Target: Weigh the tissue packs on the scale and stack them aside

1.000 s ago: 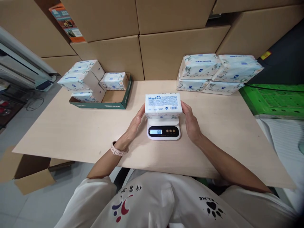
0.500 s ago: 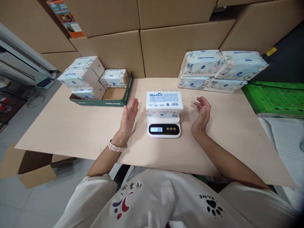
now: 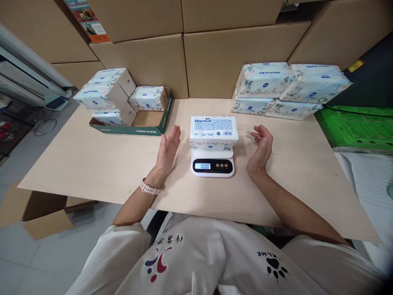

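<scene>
A white "Manhua" tissue pack (image 3: 213, 130) lies on a small white digital scale (image 3: 213, 165) in the middle of the wooden table (image 3: 92, 164). The scale's lit display reads a number. My left hand (image 3: 167, 150) stands on its edge just left of the pack, fingers straight and together, palm toward it, holding nothing. My right hand (image 3: 260, 148) rests on its edge to the right of the scale, fingers loosely curled and apart, empty. Neither hand touches the pack.
A green-sided cardboard tray (image 3: 144, 125) at the back left holds several tissue packs (image 3: 102, 92). More tissue packs (image 3: 288, 88) are stacked at the back right. Brown cartons (image 3: 215, 57) wall the table's far edge. A green crate (image 3: 356, 127) stands at the right.
One second ago both hands held the pack's sides on the scale; they have let go and moved outward. The display has changed from zero to a weight reading.
</scene>
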Motion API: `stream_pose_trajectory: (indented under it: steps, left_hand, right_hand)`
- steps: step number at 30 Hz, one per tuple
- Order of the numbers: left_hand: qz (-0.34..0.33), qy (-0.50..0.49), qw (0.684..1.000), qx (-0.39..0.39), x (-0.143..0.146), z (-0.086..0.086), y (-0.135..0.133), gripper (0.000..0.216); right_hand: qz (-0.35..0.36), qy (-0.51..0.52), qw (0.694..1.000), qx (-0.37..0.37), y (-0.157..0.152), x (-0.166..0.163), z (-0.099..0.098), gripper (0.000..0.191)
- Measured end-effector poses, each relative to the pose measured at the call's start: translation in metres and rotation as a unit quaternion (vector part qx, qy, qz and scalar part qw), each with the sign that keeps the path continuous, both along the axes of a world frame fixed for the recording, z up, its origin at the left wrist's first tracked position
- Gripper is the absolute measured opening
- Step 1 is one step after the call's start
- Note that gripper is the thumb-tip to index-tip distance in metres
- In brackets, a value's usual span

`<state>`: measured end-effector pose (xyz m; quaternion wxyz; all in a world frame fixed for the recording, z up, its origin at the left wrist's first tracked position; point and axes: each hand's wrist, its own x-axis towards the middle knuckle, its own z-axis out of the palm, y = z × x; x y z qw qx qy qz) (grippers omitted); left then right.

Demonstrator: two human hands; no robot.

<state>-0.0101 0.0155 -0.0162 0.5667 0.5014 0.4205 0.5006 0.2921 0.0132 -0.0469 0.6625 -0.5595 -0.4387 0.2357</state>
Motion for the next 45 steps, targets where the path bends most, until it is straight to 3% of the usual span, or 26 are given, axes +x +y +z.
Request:
stream_pose_trajectory:
  steps: [34,45]
  left_hand:
    - [-0.004,0.003,1.000,-0.006,0.001,0.000,-0.001,0.093]
    - [-0.003,0.029,0.999,-0.023,0.006,0.012,-0.007,0.095]
  right_hand:
    - [0.016,-0.009,1.000,0.000,-0.003,-0.001,0.001,0.060]
    - [0.014,-0.020,1.000,-0.002,-0.003,-0.001,-0.001,0.059]
